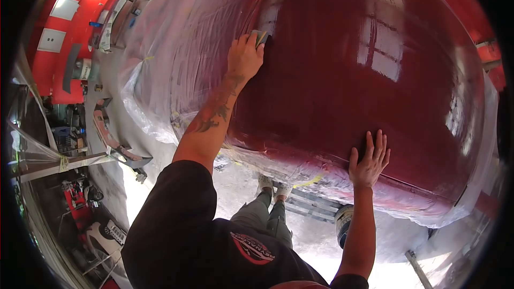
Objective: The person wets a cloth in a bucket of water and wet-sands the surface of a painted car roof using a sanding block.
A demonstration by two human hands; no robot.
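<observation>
A glossy dark red car panel [321, 91], broad like a roof or hood, fills the middle of the head view. Near its left edge my left hand [245, 56] is closed around a small grey pad [262, 37] with a yellowish edge, resembling a sanding block; the fingers partly hide it. The pad rests against the panel beside the masking film. My right hand [369, 158] lies open on the panel's near edge, fingers spread, holding nothing. Window light reflects off the panel.
Clear masking film [176, 53] wraps the car's sides. A slatted pallet [310, 206] lies under my feet, with a bucket [344, 219] beside it. At left are a loose curved bumper part [110, 134], a wooden beam [64, 167] and a white vehicle [104, 241].
</observation>
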